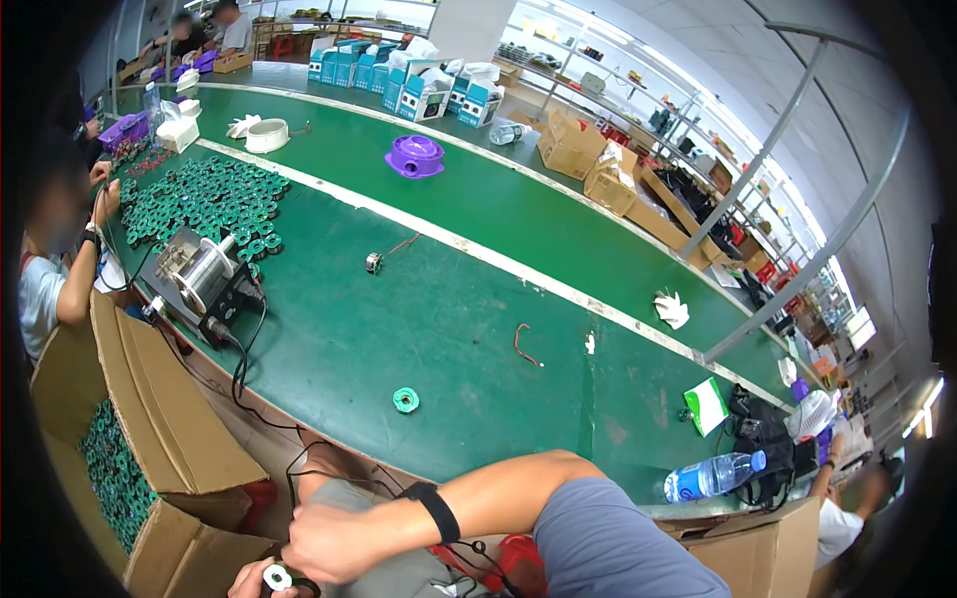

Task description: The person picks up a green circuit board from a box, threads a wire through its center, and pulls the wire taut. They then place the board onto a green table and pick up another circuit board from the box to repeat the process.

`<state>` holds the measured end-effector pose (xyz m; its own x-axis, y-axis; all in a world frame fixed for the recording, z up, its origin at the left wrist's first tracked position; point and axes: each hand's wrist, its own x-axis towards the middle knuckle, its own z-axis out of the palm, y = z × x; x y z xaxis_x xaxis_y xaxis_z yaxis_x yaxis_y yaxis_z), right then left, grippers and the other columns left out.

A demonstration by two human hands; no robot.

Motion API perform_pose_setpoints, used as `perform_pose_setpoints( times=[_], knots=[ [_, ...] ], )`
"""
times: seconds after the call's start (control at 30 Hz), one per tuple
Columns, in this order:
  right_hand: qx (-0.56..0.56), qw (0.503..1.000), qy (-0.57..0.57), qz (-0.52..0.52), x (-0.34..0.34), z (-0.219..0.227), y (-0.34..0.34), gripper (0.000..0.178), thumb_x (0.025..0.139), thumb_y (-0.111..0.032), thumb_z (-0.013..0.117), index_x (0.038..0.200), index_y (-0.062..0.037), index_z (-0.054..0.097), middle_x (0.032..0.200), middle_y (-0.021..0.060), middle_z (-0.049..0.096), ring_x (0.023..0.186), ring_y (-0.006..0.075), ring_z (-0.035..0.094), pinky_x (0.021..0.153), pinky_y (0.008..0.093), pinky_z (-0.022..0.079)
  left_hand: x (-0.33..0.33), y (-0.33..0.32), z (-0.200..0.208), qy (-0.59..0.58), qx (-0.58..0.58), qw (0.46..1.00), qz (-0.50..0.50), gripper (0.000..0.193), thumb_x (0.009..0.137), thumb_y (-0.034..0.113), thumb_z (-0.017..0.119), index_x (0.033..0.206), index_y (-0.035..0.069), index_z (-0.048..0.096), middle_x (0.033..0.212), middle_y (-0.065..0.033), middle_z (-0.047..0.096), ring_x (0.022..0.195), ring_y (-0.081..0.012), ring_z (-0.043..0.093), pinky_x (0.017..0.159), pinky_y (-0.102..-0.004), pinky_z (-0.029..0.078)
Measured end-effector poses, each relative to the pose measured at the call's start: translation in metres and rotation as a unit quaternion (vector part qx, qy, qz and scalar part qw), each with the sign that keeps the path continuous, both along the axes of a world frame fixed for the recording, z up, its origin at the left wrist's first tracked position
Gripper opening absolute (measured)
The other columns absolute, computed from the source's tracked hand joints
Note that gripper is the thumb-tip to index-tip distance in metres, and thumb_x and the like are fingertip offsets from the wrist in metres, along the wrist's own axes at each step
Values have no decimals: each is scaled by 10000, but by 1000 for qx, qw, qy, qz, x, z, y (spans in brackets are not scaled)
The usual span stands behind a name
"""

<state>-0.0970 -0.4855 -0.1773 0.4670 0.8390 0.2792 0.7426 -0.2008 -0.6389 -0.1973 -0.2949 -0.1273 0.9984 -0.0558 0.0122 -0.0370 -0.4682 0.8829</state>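
Observation:
At the bottom edge, my left hand (249, 579) is closed on a small round part with a pale ring face (277, 576) and a dark hole in its middle. My right hand (334, 543) is curled right beside it, with a black strap (435, 510) on its wrist. Whatever its fingers grip is hidden under the hand. Both hands are low in front of the bench edge, next to an open cardboard box (169, 409) with many green ring-shaped parts (112, 478) inside. One more green ring (405, 400) lies alone on the green bench.
A metal machine with a cylinder (199, 274) and cables stands at the bench's left, before a spread of green rings (199, 199). A small motor (374, 263), red wire (522, 344), purple housing (414, 156) and water bottle (713, 476) rest on the bench. Co-workers sit at both sides.

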Motion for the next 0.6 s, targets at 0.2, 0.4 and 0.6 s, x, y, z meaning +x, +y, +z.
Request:
perform_pose_setpoints(
  times=[0.2, 0.4, 0.6],
  knots=[
    [7, 998, 53, 41, -3, -4, 1, 116, 790, -184, 632, 748, -87, 587, 600, 118, 600, 595, 381, 605, 638, 489, 463, -2, 0, -3, -14, 18, 999, 25, 326, 850, 137, 682, 1101, -71, 673, 1009, -161, 703, 907, -248, 673, 840, -343, 524],
    [-115, 991, -9, 71, 6, 16, -21, 96, 819, -189, 658, 830, -116, 597, 578, 89, 571, 542, 331, 592, 628, 432, 481, 6, 1, -26, -10, -28, 1000, 9, 370, 745, 54, 793, 1092, -41, 706, 973, -157, 726, 839, -239, 708, 754, -322, 550],
    [-27, 995, 46, 84, 3, 19, -14, 87, 807, -146, 676, 840, -114, 602, 585, 43, 547, 587, 281, 605, 653, 390, 465, -3, 8, -28, -7, -56, 998, 21, 396, 741, 74, 838, 1105, -16, 712, 971, -139, 731, 862, -241, 710, 780, -321, 551]
  ],
)
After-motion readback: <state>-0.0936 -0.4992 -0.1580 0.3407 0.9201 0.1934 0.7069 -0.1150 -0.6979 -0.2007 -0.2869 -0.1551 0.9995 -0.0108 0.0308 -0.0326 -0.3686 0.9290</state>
